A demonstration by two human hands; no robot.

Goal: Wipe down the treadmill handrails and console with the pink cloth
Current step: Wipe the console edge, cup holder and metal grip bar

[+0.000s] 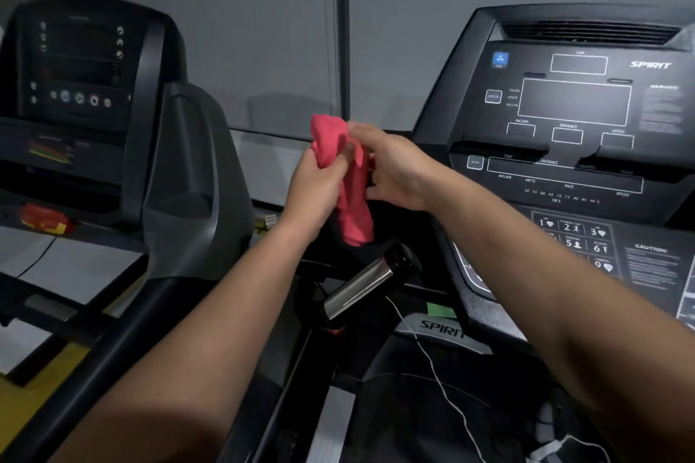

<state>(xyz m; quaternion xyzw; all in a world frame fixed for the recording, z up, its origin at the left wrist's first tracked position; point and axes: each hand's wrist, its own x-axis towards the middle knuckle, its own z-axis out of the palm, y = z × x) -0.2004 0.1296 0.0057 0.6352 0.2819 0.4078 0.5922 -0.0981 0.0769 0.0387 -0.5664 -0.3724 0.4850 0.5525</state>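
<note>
The pink cloth (pixel 349 195) hangs bunched between both hands in the middle of the view, in the air in front of the treadmill. My left hand (pixel 319 184) grips its left side with fingers curled into the fabric. My right hand (pixel 391 169) holds its upper right part, fingers wrapped over the folds. Below the cloth a silver-sleeved handrail grip (pixel 361 288) sticks out on a black bar. The black Spirit console (pixel 571 113) with its display outlines and keypad fills the right side.
A second treadmill console (pixel 82 68) with a grey upright (pixel 188 169) stands at the left. A thin white cord (pixel 432 365) trails down past the Spirit logo plate. A grey wall lies behind, and yellow floor strips show at the lower left.
</note>
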